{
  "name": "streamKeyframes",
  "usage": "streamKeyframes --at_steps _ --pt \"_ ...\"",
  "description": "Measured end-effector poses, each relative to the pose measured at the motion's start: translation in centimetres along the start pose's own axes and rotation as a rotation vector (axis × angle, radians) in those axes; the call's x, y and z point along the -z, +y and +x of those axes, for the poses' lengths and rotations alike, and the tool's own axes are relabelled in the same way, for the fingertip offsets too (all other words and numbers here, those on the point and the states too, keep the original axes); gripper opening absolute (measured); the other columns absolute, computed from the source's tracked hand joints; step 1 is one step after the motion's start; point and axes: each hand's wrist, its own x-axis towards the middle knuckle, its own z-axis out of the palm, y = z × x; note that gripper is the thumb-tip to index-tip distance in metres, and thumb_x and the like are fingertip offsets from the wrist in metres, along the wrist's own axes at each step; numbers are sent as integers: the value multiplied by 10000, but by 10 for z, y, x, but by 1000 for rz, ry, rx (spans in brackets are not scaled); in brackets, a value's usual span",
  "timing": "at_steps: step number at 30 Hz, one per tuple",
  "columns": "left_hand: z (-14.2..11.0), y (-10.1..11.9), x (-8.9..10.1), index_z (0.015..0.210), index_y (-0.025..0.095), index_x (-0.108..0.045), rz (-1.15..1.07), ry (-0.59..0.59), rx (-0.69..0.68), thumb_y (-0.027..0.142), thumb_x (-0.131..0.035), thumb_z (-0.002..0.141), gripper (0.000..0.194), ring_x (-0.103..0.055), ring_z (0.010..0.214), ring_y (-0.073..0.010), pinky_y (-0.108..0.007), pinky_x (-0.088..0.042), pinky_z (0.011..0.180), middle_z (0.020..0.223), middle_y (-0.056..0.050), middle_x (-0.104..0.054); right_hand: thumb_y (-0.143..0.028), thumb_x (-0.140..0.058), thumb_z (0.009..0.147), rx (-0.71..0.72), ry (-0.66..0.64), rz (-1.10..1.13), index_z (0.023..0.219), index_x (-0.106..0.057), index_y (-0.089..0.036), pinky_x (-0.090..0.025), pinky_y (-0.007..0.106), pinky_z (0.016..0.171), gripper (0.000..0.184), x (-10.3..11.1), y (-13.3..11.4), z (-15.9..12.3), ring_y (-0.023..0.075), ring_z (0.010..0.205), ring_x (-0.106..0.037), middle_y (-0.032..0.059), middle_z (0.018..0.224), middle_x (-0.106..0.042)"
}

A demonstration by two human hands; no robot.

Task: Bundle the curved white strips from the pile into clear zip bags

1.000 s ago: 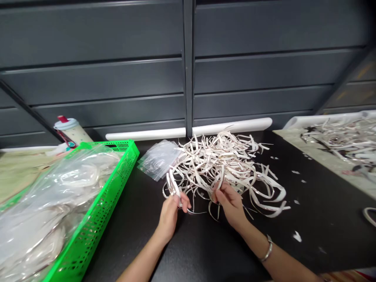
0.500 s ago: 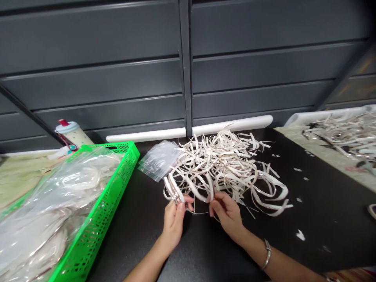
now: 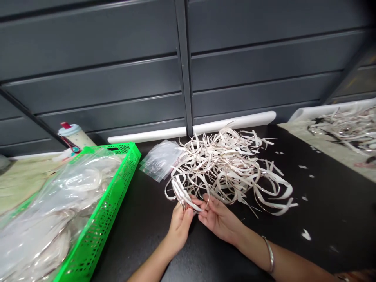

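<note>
A small bundle of curved white strips with shiny metallic edges (image 3: 182, 192) is gripped in my left hand (image 3: 179, 225), thumb pressed over it. Close beside it, my right hand (image 3: 219, 219) has its fingertips pinched together at the near end of the strips, almost touching the left fingers. What exactly the right fingertips hold is partly hidden, but a thin strip seems to run into them. Just beyond both hands lies a tangled heap of the same strips (image 3: 226, 164) on the black table (image 3: 141, 235).
Left stands a green crate (image 3: 102, 219) holding clear plastic bags of coiled strips (image 3: 82, 176). Flat clear zip bags (image 3: 161, 158) lie between crate and heap. A bottle with a red spout (image 3: 76, 135) stands behind. White rolls (image 3: 235, 121) line the dark wall. White scraps (image 3: 306, 235) lie at right.
My right hand has moved left to meet the left hand, bringing its strip against the bundle. The left hand has shifted slightly right and nearer.
</note>
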Motion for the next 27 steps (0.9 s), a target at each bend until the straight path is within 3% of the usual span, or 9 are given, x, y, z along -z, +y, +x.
streamKeyframes --at_steps 4,7,11,15,22,25,27 --pt "-2 1 1 976 169 -662 80 18 -77 429 -426 896 361 -569 932 -231 -344 -438 843 1012 -107 -631 -290 -780 678 -20 -3 14 766 -544 -197 -456 233 705 269 0 3 1 90 698 -558 -7 855 -613" --pt "-2 2 0 988 177 -660 104 -12 -126 390 -420 906 332 -571 927 -227 -335 -450 819 1030 -106 -622 -299 -783 676 -70 -11 -3 805 -573 -185 -441 211 629 272 1 4 1 74 628 -512 -13 810 -581" --pt "-3 3 -2 1031 187 -646 94 -70 -172 343 -391 923 318 -576 902 -210 -322 -459 800 1023 -102 -627 -297 -795 664 -110 -71 -29 750 -555 -165 -287 158 450 287 5 4 0 31 476 -335 -54 650 -479" --pt "-3 4 -2 1051 197 -635 55 -48 -204 314 -380 930 306 -571 944 -214 -341 -439 863 1013 -92 -642 -290 -755 719 -102 -116 -69 708 -538 -162 -175 161 407 252 6 1 0 30 437 -218 -86 530 -345" --pt "-6 2 1 1024 182 -650 31 -89 -134 325 -372 935 326 -583 929 -211 -320 -433 848 982 -92 -665 -260 -780 643 -247 -85 -168 877 -586 -170 -96 169 378 318 1 -1 -2 21 396 -174 -116 487 -317" --pt "-7 1 1 985 157 -652 41 -65 -104 354 -363 935 354 -589 853 -201 -304 -441 784 923 -95 -669 -249 -748 632 -254 -35 -240 786 -525 -182 -92 180 375 278 1 3 -2 21 378 -181 -116 489 -342" --pt "-6 1 0 964 148 -647 45 -54 -96 364 -345 939 372 -585 842 -198 -307 -438 783 896 -93 -667 -265 -711 650 -180 10 -301 721 -464 -190 -107 183 381 268 1 6 -1 20 374 -188 -110 503 -362"
